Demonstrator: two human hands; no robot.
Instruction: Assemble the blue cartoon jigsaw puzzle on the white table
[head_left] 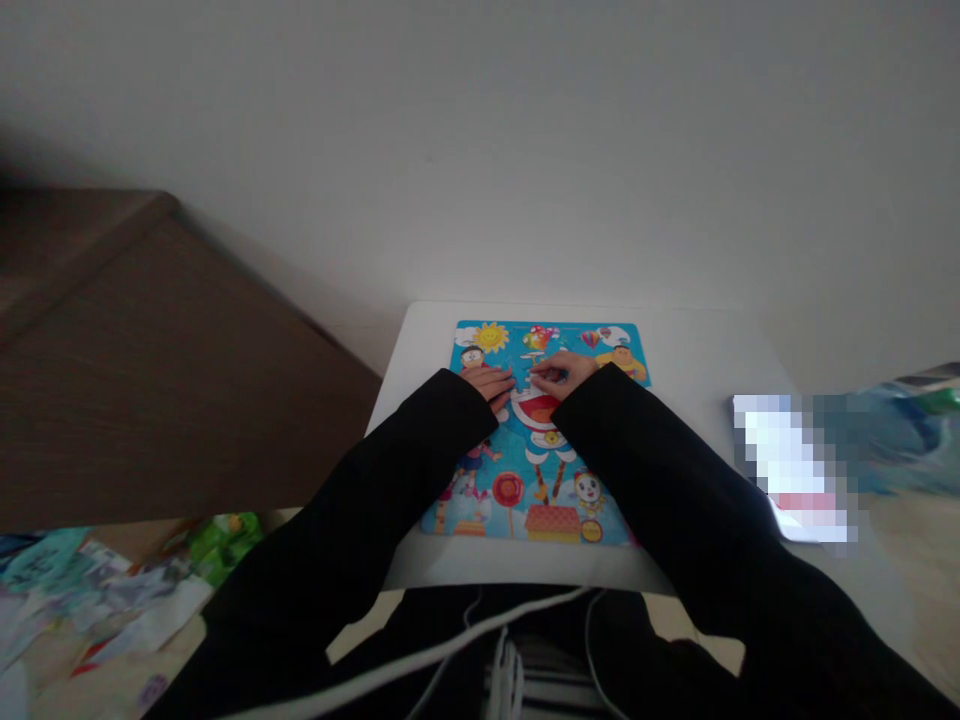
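A colourful cartoon jigsaw puzzle [551, 470] lies flat on a white table [690, 360]. It shows a sun, balloons, a lollipop and several characters, with a big blue-and-white one in the middle. My left hand [489, 384] rests on the puzzle's left upper part, fingers stretched out and flat. Close by on the right, my right hand [566, 372] is closed in a pinch over the upper middle. A small pale puzzle piece [534, 379] shows at its fingertips, partly hidden by them. Black sleeves cover both forearms and part of the puzzle's sides.
A lit phone [791, 465], blurred out, lies at the table's right. Brown wooden furniture [187, 380] stands on the left, and a pale wall [480, 150] rises behind. Bags and papers [112, 585] litter the floor at left. A white cable [420, 660] crosses my lap.
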